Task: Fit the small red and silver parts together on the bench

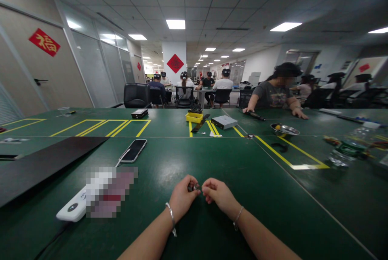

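Over the green table (pixel 157 235), my left hand (pixel 184 196) is closed around a small dark, partly shiny object (pixel 192 187). Its kind cannot be made out, as the fingers cover most of it. Just to the right, my right hand (pixel 220 196) has its thumb and fingers pinched together, close to the left fingertips. Whether anything small sits in that pinch is hidden. A bracelet circles each wrist.
A phone (pixel 133 151) on a cable and a white device (pixel 74 205) lie left, by a black board (pixel 45 167). Further off are a yellow tray (pixel 194 118), a grey box (pixel 224 122), a metal bowl (pixel 289 131) and a bottle (pixel 348 147). Another person (pixel 273 94) works at the far right.
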A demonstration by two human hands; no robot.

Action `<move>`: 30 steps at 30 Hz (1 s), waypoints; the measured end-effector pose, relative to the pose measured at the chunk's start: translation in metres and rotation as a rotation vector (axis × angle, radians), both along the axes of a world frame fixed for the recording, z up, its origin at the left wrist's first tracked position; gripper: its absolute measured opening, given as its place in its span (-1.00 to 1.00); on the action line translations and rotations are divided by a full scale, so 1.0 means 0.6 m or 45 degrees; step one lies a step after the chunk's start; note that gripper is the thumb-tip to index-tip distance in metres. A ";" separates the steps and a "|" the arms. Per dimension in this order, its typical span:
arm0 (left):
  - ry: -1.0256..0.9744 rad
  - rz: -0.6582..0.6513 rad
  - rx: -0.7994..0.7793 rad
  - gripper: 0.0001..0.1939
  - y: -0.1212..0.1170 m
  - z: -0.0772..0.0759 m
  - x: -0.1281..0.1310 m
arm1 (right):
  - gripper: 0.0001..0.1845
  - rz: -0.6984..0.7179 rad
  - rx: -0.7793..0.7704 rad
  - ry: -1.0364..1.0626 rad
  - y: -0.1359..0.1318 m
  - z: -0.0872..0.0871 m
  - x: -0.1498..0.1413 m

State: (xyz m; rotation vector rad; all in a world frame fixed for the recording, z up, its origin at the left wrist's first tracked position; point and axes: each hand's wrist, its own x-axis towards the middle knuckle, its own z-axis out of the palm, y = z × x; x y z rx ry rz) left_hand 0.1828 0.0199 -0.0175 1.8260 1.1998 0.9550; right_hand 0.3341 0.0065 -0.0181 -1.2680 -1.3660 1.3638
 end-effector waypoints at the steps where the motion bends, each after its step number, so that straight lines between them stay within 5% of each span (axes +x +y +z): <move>1: -0.007 -0.002 0.003 -0.86 0.000 -0.001 0.000 | -0.76 -0.001 -0.001 0.003 0.000 0.001 0.001; 15: 0.019 0.139 0.087 -0.84 0.007 -0.006 -0.002 | -0.78 0.046 0.064 -0.046 -0.004 0.005 0.004; 30: 0.003 -0.019 -0.009 -0.78 0.003 0.003 -0.003 | -0.75 -0.048 -0.024 0.133 0.001 0.008 0.005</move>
